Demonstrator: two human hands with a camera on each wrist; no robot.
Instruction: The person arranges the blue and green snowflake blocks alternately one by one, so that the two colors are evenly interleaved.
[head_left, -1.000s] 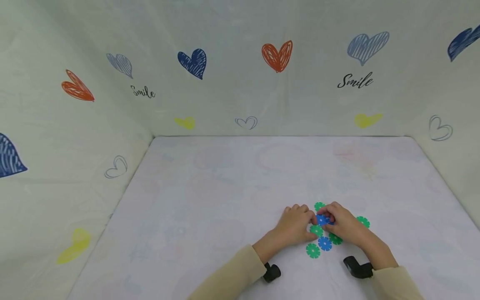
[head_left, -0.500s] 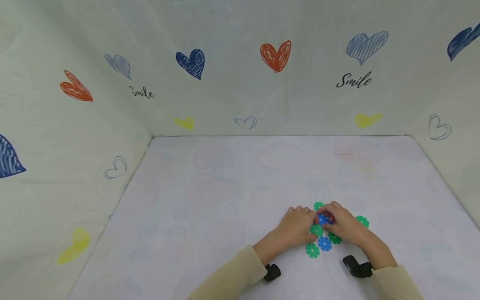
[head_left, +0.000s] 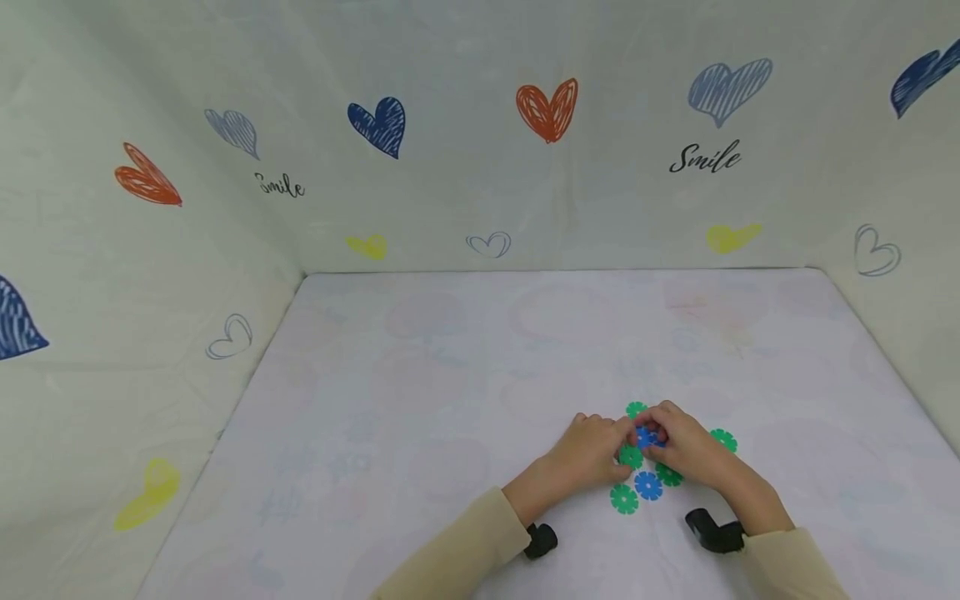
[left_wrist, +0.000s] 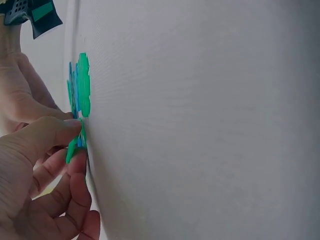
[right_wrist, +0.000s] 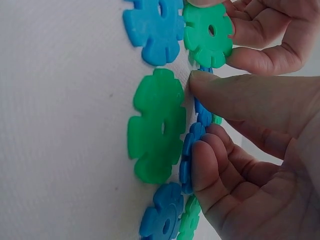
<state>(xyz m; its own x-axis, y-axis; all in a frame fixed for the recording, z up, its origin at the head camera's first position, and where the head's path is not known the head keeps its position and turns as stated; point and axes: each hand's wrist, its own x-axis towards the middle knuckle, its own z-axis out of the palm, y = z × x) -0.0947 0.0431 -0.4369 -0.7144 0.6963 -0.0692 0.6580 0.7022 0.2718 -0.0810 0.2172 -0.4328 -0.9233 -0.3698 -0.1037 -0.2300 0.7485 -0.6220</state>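
In the head view my left hand (head_left: 592, 450) pinches a green notched plastic disc (head_left: 631, 457), a snowflake-shaped linking piece. The left wrist view shows that disc (left_wrist: 74, 148) between thumb and fingers. Close beside it my right hand (head_left: 686, 446) pinches a blue notched disc (head_left: 647, 437), largely covered by the fingers. In the right wrist view the thumb and fingers (right_wrist: 205, 160) curl at blue discs (right_wrist: 187, 159); whether these are linked to the green one I cannot tell. Beneath the hands lie a blue disc (head_left: 648, 486) and a dark green disc (head_left: 669, 474).
Another green disc (head_left: 624, 499) lies toward the front, one green disc (head_left: 637, 409) beyond the hands and one (head_left: 723, 440) right of the right wrist. Black wrist cameras (head_left: 716, 532) hang below the wrists. A heart-printed cloth (head_left: 450, 192) stands behind the white table (head_left: 450, 350).
The hands stay nearly in place, with the left fingers shifting slightly at the green disc. The whole head view has drifted a little.
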